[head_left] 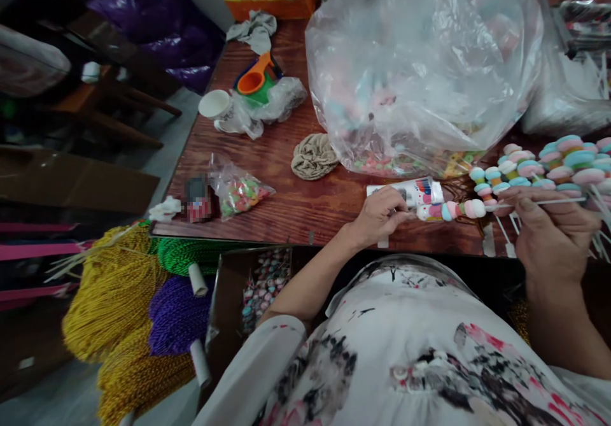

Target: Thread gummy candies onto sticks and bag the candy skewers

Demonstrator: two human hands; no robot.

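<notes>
A short string of pastel beads stretches between my two hands near the table's front edge. My left hand pinches its left end, fingers closed beside a white printed packet. At the right end, my right hand is closed around a thin white stick or tie in line with the beads. More pastel bead strands lie in a pile just behind my right hand. Several white tie ends hang below the pile.
A big clear plastic bag fills the back of the wooden table. Leftward are a coiled beige cloth, a small bag of colourful pieces, a white cup and orange scissors-like handles. Yellow cord bundles sit below left.
</notes>
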